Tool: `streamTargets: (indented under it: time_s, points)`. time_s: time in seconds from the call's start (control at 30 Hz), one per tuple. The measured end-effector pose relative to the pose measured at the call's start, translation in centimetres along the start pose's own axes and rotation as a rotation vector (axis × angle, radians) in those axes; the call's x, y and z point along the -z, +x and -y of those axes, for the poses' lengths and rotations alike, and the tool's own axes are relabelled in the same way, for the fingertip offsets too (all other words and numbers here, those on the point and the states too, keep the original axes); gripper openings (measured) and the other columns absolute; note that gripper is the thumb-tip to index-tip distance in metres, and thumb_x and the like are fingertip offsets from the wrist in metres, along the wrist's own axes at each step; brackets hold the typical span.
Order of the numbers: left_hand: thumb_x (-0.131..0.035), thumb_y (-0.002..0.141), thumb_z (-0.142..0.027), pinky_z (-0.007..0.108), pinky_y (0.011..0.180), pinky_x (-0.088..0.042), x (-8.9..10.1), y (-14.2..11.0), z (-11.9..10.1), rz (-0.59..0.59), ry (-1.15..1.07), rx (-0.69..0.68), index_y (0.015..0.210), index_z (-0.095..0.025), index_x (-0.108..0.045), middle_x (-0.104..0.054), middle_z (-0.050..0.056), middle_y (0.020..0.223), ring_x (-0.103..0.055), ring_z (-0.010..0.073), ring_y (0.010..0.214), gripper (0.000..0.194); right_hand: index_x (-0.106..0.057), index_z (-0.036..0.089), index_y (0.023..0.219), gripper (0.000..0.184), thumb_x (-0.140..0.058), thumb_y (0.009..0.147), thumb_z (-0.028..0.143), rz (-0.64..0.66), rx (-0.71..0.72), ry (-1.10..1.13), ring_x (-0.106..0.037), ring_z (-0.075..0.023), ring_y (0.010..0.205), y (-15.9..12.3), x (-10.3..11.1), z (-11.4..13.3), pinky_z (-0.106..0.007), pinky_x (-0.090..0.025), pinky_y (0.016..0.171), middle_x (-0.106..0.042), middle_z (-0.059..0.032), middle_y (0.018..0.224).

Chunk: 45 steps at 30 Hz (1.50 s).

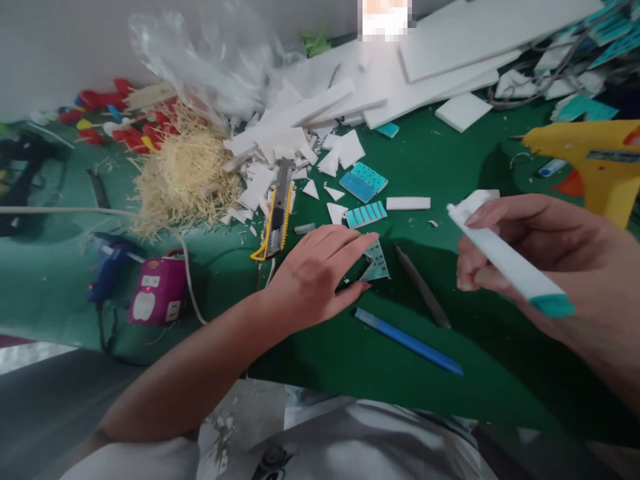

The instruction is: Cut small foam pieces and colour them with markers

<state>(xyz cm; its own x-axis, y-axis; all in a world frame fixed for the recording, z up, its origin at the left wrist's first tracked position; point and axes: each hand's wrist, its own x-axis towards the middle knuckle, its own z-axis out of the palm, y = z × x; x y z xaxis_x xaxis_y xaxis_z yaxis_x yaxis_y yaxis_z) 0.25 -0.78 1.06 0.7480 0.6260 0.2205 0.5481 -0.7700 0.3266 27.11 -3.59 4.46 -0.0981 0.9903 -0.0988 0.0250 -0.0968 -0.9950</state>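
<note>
My right hand [545, 267] is raised above the table at the right. Its fingers are closed on a white stick with a teal end [515, 263], tilted down to the right. Another white piece [484, 197] shows behind the stick; whether the fingers hold it too is unclear. My left hand [320, 270] rests low over the table, thumb and fingers apart. Between them lies a small dotted teal foam-board scrap [379, 261], partly hidden by the fingers. Close by are a grey pointed tool [423, 287] and a blue pen-like stick [410, 341].
A yellow box cutter [279, 213] lies among white foam scraps [260, 185]. At left are a straw nest [187, 170], a purple power adapter [157, 290] and a blue glue gun [109, 263]. A yellow glue gun [590, 157] stands right. White boards [450, 53] fill the back.
</note>
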Motion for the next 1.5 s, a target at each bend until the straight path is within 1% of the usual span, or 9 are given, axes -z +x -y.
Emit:
streamTargets:
  time_s: [0.13, 0.23, 0.37, 0.53, 0.7, 0.9, 1.0, 1.23, 1.5]
  points:
    - [-0.060, 0.102, -0.029, 0.045, 0.108, -0.054, -0.1, 0.0, 0.1, -0.011, -0.009, -0.004, 0.141, -0.008, -0.057, -0.071, 0.017, 0.127, -0.066, 0.0284, 0.122, 0.044, -0.073, 0.035, 0.096, 0.016, -0.073, 0.092, 0.050, 0.063, 0.091, -0.029, -0.065, -0.0181, 0.060, -0.8, -0.6, -0.6, -0.031, -0.059, 0.058, -0.067, 0.0009, 0.069]
    - [-0.060, 0.101, -0.029, 0.045, 0.108, -0.054, -0.2, 0.0, 0.1, -0.017, -0.016, -0.015, 0.140, -0.006, -0.057, -0.071, 0.018, 0.127, -0.065, 0.0292, 0.121, 0.046, -0.071, 0.037, 0.110, 0.013, -0.064, 0.100, 0.034, 0.284, 0.146, -0.105, -0.074, -0.0161, 0.067, -2.1, -1.0, -1.1, -0.025, -0.059, 0.059, -0.077, 0.0011, 0.081]
    - [-0.060, 0.101, -0.028, 0.045, 0.108, -0.053, -0.2, -0.1, 0.2, -0.011, -0.010, 0.002, 0.140, -0.005, -0.058, -0.070, 0.018, 0.128, -0.065, 0.0298, 0.121, 0.046, -0.064, 0.036, 0.127, 0.034, -0.056, 0.098, 0.020, 0.427, 0.282, -0.287, -0.076, -0.0146, 0.072, -3.0, -1.3, -2.0, -0.023, -0.060, 0.062, -0.080, 0.0028, 0.093]
    - [-0.059, 0.101, -0.029, 0.046, 0.107, -0.053, 0.0, -0.1, 0.3, -0.012, 0.012, 0.038, 0.141, -0.008, -0.058, -0.071, 0.018, 0.128, -0.065, 0.0299, 0.121, 0.045, -0.063, 0.036, 0.131, 0.038, -0.056, 0.098, 0.021, 0.210, 0.297, -0.515, -0.077, -0.0175, 0.078, -2.6, -1.0, -2.3, -0.026, -0.061, 0.066, -0.080, 0.0007, 0.097]
    - [-0.060, 0.101, -0.027, 0.046, 0.109, -0.052, 0.0, 0.0, 0.1, -0.009, 0.002, 0.030, 0.141, -0.006, -0.058, -0.070, 0.019, 0.129, -0.064, 0.0303, 0.122, 0.045, -0.073, 0.033, 0.110, 0.015, -0.064, 0.098, 0.034, 0.054, 0.391, -0.645, -0.074, -0.0190, 0.076, -2.8, -1.3, -2.0, -0.031, -0.060, 0.068, -0.078, -0.0021, 0.094]
    - [-0.063, 0.099, -0.027, 0.045, 0.109, -0.052, -0.2, 0.2, 0.1, -0.026, -0.035, 0.007, 0.140, -0.006, -0.058, -0.070, 0.018, 0.130, -0.064, 0.0295, 0.121, 0.046, -0.072, 0.033, 0.115, 0.018, -0.065, 0.099, 0.030, 0.074, 0.142, -0.386, -0.070, -0.0143, 0.057, -3.3, -2.6, -1.8, -0.024, -0.055, 0.050, -0.075, 0.0038, 0.075]
    - [-0.065, 0.099, -0.027, 0.045, 0.109, -0.053, -0.2, 0.1, 0.2, -0.020, -0.068, 0.023, 0.142, -0.008, -0.056, -0.069, 0.018, 0.131, -0.064, 0.0287, 0.122, 0.048, -0.071, 0.029, 0.099, 0.008, -0.072, 0.092, 0.029, 0.064, 0.077, -0.326, -0.073, -0.0154, 0.059, -2.7, -2.9, -1.6, -0.023, -0.056, 0.048, -0.078, 0.0030, 0.076]
    - [-0.063, 0.099, -0.026, 0.046, 0.107, -0.053, -0.3, 0.1, 0.2, -0.020, -0.116, 0.041, 0.142, -0.010, -0.056, -0.070, 0.017, 0.130, -0.065, 0.0289, 0.122, 0.046, -0.072, 0.033, 0.099, 0.008, -0.073, 0.092, 0.034, -0.017, 0.071, -0.381, -0.072, -0.0164, 0.057, -2.3, -2.8, -2.5, -0.026, -0.056, 0.047, -0.078, 0.0046, 0.077]
    - [-0.064, 0.099, -0.027, 0.047, 0.108, -0.053, -0.6, 0.1, 0.3, -0.018, -0.106, 0.019, 0.142, -0.009, -0.056, -0.069, 0.017, 0.131, -0.064, 0.0291, 0.121, 0.047, -0.072, 0.031, 0.082, 0.012, -0.071, 0.093, 0.036, -0.045, 0.028, -0.627, -0.071, -0.0188, 0.057, -2.1, -2.7, -2.0, -0.030, -0.054, 0.046, -0.076, 0.0035, 0.070]
